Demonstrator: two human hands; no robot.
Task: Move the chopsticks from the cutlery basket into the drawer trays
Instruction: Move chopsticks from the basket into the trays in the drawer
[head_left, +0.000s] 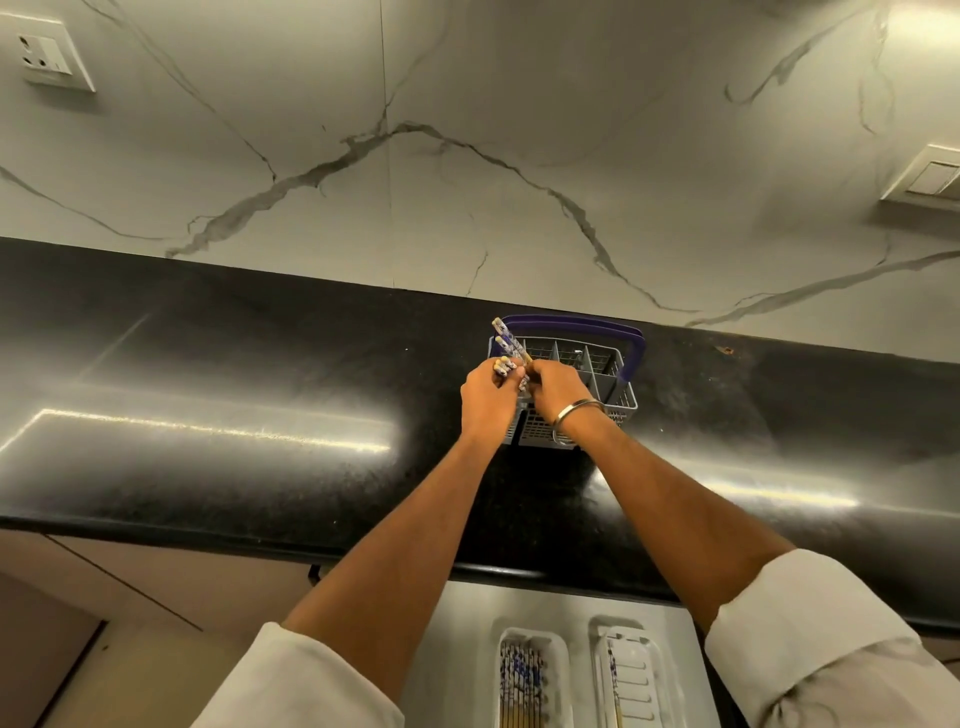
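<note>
Over one cutlery basket (597, 376), two hands (488, 397) (553, 387) gripping several chopsticks (506, 340), two drawer trays (563, 649) below

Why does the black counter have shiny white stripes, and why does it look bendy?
In the head view, the stripes are glare: light bouncing off the polished countertop, left and right of the arms. The counter edge bows because the wide-angle lens curves straight lines. The cutlery basket stays fairly clear.
</note>
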